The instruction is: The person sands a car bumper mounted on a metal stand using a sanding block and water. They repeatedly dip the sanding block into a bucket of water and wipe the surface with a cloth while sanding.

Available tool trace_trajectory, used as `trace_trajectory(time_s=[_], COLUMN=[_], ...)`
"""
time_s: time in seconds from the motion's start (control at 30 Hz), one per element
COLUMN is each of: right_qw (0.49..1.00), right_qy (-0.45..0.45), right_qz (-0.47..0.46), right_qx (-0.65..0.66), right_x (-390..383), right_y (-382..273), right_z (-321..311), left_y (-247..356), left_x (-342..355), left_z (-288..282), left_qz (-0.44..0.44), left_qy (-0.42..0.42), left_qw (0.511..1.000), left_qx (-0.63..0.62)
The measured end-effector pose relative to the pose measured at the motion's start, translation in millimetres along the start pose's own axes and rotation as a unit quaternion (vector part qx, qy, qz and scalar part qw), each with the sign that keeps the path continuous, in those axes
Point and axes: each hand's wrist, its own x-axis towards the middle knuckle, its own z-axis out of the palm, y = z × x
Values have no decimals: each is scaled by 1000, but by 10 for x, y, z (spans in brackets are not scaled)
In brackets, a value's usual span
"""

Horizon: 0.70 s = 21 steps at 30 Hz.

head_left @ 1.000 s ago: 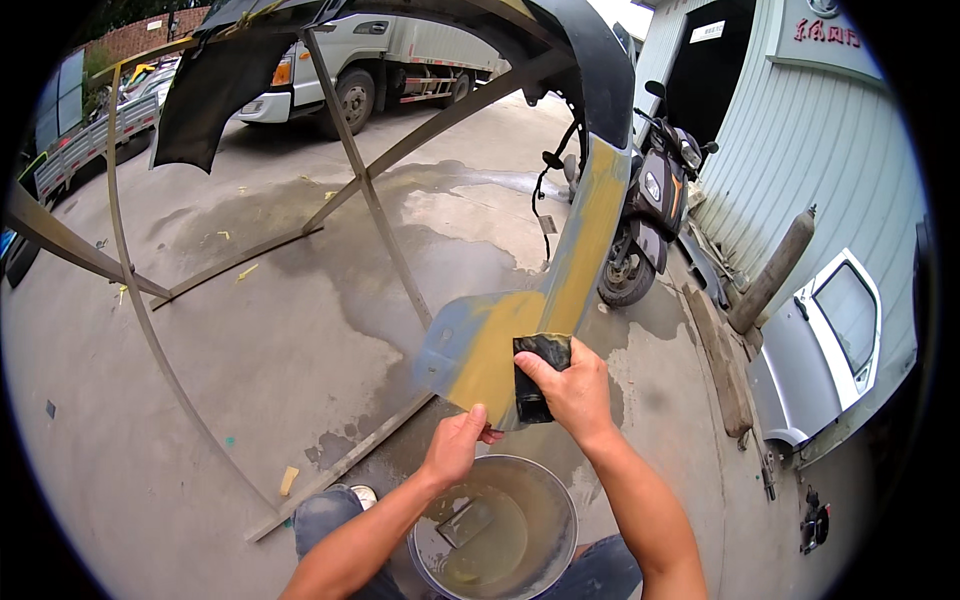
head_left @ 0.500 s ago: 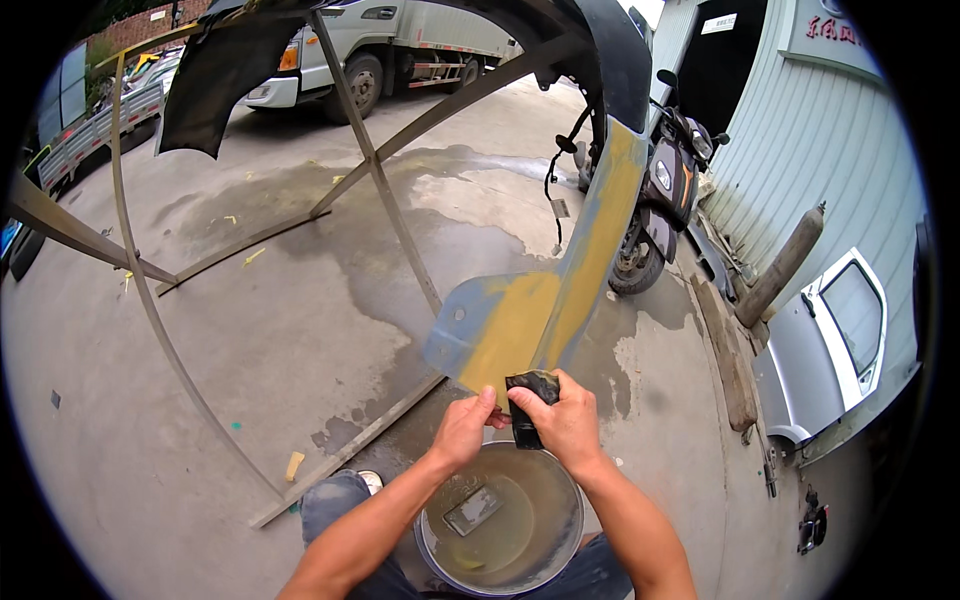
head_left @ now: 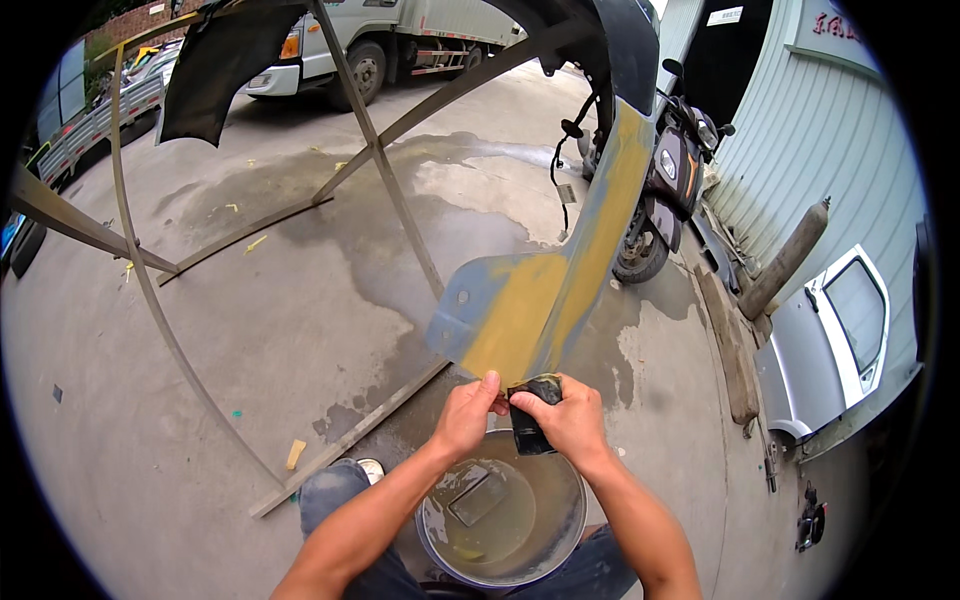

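The left hand (head_left: 466, 418) pinches the bottom edge of the yellow-and-grey panel (head_left: 512, 312), thumb in front; its fingertips are mostly hidden. The right hand (head_left: 574, 418) grips a folded black pad (head_left: 533, 432) at the panel's lower end, its fingers largely out of sight, so whether the pad's far face touches the panel I cannot tell. Above, the panel joins a dark curved part (head_left: 630, 50) cut off by the top border. Cloudy water blurs a rectangular block (head_left: 480, 499) in the bucket (head_left: 562, 505) beneath the hands. The panel partly covers a scooter (head_left: 682, 165). Left of the hands, past a metal bar (head_left: 350, 440), concrete ground (head_left: 270, 350) lies open; the hands nearly meet.
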Motion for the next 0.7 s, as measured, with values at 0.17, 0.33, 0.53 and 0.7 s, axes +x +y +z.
trace_trajectory(time_s=[0.17, 0.33, 0.53, 0.7], right_qw=[964, 998, 989, 997], right_qy=[90, 8, 43, 35], right_qz=[31, 13, 34, 29], right_qx=[247, 61, 135, 59], right_x=[598, 102, 514, 126], right_y=[-374, -106, -438, -244], right_z=[-335, -46, -312, -45], left_y=[71, 35, 58, 0], left_x=[-41, -17, -41, -16], left_z=[-16, -19, -41, 23], left_qz=[-28, -38, -32, -35], left_qy=[-39, -21, -29, -14], left_qw=[999, 999, 999, 999], left_qx=[15, 11, 16, 3])
